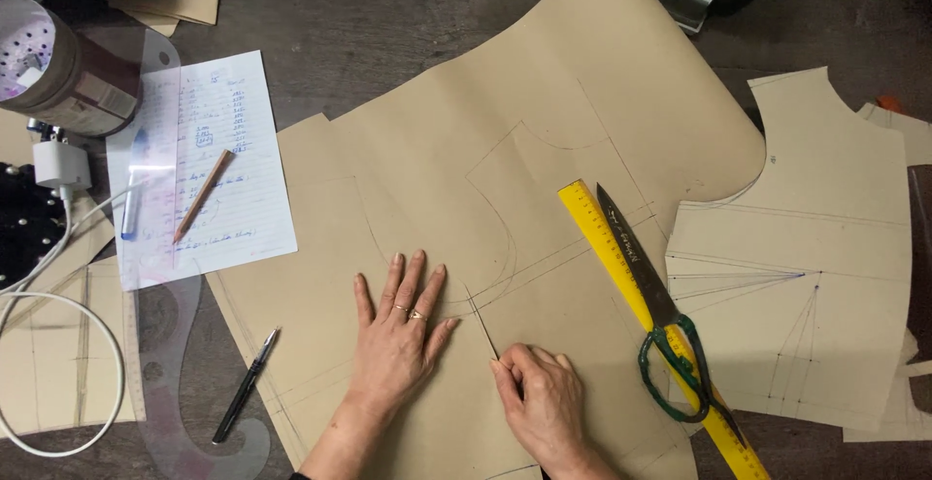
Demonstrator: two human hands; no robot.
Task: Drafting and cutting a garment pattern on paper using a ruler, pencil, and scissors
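- Head view, far left: a round tin (pixel 58 67) with a perforated top stands at the bench (pixel 388 24) edge, and a white charger with its cable (pixel 60 247) loops below it.
- A lined sheet of notes (pixel 209 165) lies beside them, with a pencil (pixel 203 196) resting diagonally on it and a clear French curve (pixel 160 344) overlapping its left side.
- A black pen (pixel 246 386) lies on the bare bench just below the sheet, near the edge of the brown paper.
- The large brown pattern paper (pixel 544 111) covers the middle of the bench, marked with drawn curves and straight lines.
- The left hand (pixel 401 330) lies flat on this paper, palm down, fingers spread, 2 rings visible.
- The right hand (pixel 539 397) sits just beside it, fingers curled together and pinching a thin pointed tool (pixel 481 325) whose tip touches a drawn line.
- A yellow ruler (pixel 621 266) lies diagonally to the right, with green-handled scissors (pixel 655 310) resting on top of it, blades closed.
- A cut pattern piece (pixel 835 198) lies at the far right, ruled with fine lines.
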